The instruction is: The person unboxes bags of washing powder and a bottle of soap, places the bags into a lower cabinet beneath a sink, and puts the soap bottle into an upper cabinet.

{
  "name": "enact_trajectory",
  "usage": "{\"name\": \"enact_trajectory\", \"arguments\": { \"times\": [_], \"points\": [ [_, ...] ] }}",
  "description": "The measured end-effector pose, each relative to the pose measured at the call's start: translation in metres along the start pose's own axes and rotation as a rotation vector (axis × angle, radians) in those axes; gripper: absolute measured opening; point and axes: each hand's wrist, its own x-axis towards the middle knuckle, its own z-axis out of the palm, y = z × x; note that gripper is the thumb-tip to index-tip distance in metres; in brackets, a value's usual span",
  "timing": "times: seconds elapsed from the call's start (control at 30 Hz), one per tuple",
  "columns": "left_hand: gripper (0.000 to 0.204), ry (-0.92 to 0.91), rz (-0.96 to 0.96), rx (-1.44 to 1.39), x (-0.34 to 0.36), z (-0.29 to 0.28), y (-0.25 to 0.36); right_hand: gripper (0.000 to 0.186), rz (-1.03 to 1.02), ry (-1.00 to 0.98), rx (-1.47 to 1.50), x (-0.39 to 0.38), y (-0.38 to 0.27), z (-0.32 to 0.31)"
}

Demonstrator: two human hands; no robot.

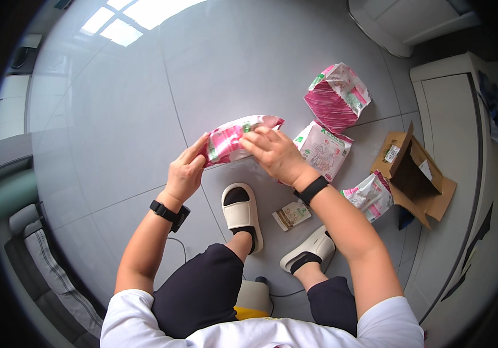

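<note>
A soft pink and white plastic package [225,141] is held up over the grey tiled floor in front of me. My left hand [186,173] grips its left end, the fingers closed along the edge. My right hand [276,152] is closed on the right part of the package, its fingertips bent against the wrapper. What lies under those fingertips is hidden. Just right of my right hand a flat white and pink package [324,152] lies on the floor, touching a fuller pink package [340,95] beyond it.
Beside my right forearm lies another pink and white package [370,197], next to an open cardboard box [414,174]. A small printed card or packet [292,216] lies between my slippered feet. A pale cabinet [449,110] stands at the right. A dark cable [289,294] runs near my feet.
</note>
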Motion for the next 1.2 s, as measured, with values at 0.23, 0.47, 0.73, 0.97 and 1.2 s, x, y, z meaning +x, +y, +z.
{"name": "enact_trajectory", "arguments": {
  "times": [0.23,0.47,0.73,0.97,1.2],
  "points": [
    [0.022,0.070,0.048,0.248,-0.034,0.023,0.016,0.031,0.027,-0.027,-0.061,-0.009,-0.024,0.032],
    [0.046,-0.030,-0.102,0.085,-0.017,0.027,0.026,0.028,0.067,-0.038,-0.129,-0.010,-0.018,0.029],
    [0.035,-0.210,-0.190,0.281,-0.013,0.027,0.032,0.010,0.085,-0.111,-0.151,-0.009,-0.021,0.029],
    [0.017,-0.178,-0.258,0.256,-0.012,0.022,0.027,0.008,0.101,-0.134,-0.190,0.010,-0.052,0.043],
    [0.018,-0.107,-0.280,0.188,-0.021,0.028,0.011,0.012,0.219,-0.094,0.114,0.001,-0.029,0.042]
  ]
}}
